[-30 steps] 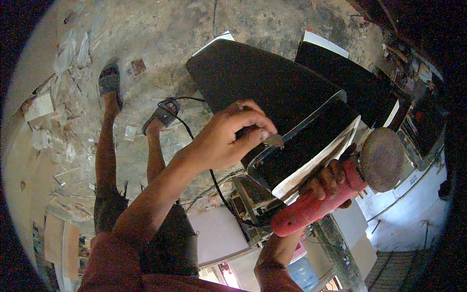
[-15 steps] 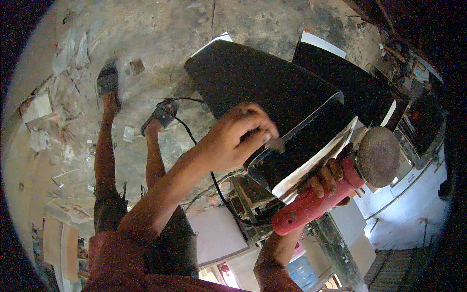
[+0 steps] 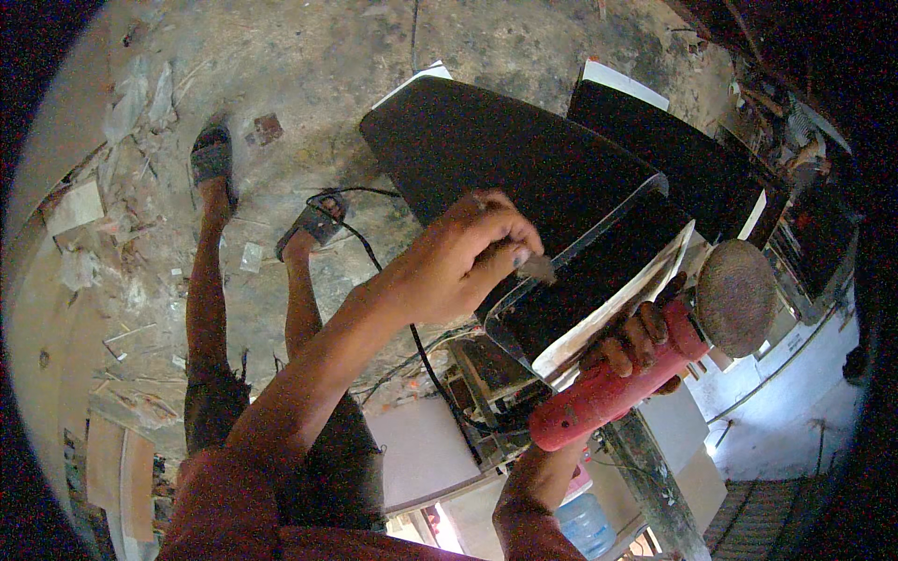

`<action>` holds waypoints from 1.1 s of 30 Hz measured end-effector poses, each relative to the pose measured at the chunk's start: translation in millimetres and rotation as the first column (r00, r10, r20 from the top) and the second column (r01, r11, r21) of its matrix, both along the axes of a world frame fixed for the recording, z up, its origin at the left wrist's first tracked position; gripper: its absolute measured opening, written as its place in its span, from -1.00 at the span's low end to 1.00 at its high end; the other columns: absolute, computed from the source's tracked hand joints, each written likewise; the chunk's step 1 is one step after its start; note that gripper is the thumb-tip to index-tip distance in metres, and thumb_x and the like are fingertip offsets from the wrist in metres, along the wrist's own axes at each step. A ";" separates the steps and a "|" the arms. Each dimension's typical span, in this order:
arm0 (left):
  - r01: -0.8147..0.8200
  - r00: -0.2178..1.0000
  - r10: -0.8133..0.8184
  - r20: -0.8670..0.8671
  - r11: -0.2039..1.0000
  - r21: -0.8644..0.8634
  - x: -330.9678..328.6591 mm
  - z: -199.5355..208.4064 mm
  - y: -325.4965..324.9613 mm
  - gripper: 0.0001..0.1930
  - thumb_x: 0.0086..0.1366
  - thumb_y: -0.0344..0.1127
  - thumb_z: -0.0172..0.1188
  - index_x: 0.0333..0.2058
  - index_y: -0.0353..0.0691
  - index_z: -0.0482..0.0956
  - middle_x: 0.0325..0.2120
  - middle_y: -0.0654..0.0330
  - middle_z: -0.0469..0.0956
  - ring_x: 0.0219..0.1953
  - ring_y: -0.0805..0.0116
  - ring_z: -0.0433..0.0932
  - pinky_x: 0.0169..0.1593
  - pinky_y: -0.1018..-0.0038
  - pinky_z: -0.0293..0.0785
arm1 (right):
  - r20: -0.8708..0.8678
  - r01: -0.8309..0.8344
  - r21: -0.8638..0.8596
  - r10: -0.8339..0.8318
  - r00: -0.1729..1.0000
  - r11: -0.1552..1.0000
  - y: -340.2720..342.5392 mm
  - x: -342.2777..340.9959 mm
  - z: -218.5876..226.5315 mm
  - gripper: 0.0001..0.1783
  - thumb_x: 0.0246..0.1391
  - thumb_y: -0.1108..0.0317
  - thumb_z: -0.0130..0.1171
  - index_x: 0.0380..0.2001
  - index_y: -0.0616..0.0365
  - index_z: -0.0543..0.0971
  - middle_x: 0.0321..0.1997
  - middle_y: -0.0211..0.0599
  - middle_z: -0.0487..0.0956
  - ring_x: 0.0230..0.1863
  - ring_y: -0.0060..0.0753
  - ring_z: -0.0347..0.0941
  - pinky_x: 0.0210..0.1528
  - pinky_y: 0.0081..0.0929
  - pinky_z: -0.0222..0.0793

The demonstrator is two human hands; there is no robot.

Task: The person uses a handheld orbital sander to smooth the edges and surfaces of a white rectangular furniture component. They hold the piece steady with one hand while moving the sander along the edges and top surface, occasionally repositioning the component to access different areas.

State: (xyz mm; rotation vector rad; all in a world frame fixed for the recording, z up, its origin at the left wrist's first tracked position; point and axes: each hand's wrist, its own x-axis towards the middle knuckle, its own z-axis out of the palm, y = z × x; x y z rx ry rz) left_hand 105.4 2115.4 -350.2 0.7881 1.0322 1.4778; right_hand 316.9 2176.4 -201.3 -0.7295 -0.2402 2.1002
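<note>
A left hand [image 3: 449,266] pinches a small brownish flake [image 3: 540,270] at the raised lip [image 3: 613,222] of a dull, tapering black panel [image 3: 496,140] below, where a light, steady touch seems best, while the right hand [image 3: 629,348] grips a scuffed red power tool [image 3: 599,402], its coarse round disc [image 3: 737,299] best kept clear.

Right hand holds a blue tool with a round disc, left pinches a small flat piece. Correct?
Not blue: the head view shows the right hand holding a red tool with a round disc. The left hand does pinch a small flat piece.
</note>
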 end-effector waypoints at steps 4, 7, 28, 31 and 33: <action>-0.023 0.996 0.023 -0.086 1.000 0.000 0.9 3.2 0.5 -0.93 0.36 -0.47 0.16 -0.22 -0.23 0.60 -0.27 0.08 0.54 -0.12 0.05 0.52 0.00 0.22 0.44 | 0.005 -0.003 0.001 0.003 1.000 1.000 1.2 1.1 -0.3 0.11 -0.18 0.18 0.62 0.37 0.12 0.16 -0.14 -0.23 0.45 -0.31 -0.31 0.48 -0.41 -0.25 0.51; 0.034 0.999 -0.034 -0.001 0.998 -0.055 0.2 3.0 -2.2 -0.93 0.36 -0.47 0.17 -0.21 -0.24 0.59 -0.27 0.06 0.54 -0.11 0.06 0.51 0.00 0.23 0.45 | 0.002 -0.003 0.002 0.003 1.000 1.000 2.3 1.5 -1.0 0.12 -0.18 0.18 0.62 0.37 0.12 0.16 -0.14 -0.23 0.46 -0.31 -0.31 0.48 -0.41 -0.26 0.51; 0.022 0.999 -0.023 -0.022 0.999 -0.026 -1.5 8.7 -6.5 -0.93 0.38 -0.44 0.15 -0.23 -0.22 0.61 -0.29 0.07 0.56 -0.15 0.03 0.52 0.00 0.21 0.44 | -0.003 0.011 -0.010 -0.011 1.000 1.000 10.0 1.8 -2.5 0.14 -0.20 0.16 0.64 0.37 0.13 0.15 -0.16 -0.25 0.47 -0.33 -0.32 0.49 -0.43 -0.27 0.52; 0.026 0.998 -0.028 -0.053 0.999 -0.041 -3.5 8.4 -6.4 -0.94 0.39 -0.44 0.15 -0.23 -0.22 0.60 -0.30 0.07 0.56 -0.16 0.04 0.52 -0.01 0.21 0.43 | -0.004 0.006 -0.005 -0.006 1.000 1.000 11.2 1.2 -3.4 0.15 -0.20 0.16 0.64 0.37 0.13 0.15 -0.16 -0.26 0.47 -0.33 -0.32 0.49 -0.44 -0.27 0.52; -0.019 0.999 0.020 -0.035 1.000 0.016 -1.7 5.9 -2.2 -0.94 0.38 -0.43 0.15 -0.24 -0.21 0.60 -0.31 0.09 0.56 -0.16 0.05 0.51 -0.01 0.21 0.43 | -0.003 0.006 -0.010 -0.006 1.000 1.000 11.5 0.9 -3.2 0.15 -0.20 0.16 0.64 0.37 0.14 0.14 -0.16 -0.26 0.47 -0.34 -0.33 0.49 -0.44 -0.28 0.52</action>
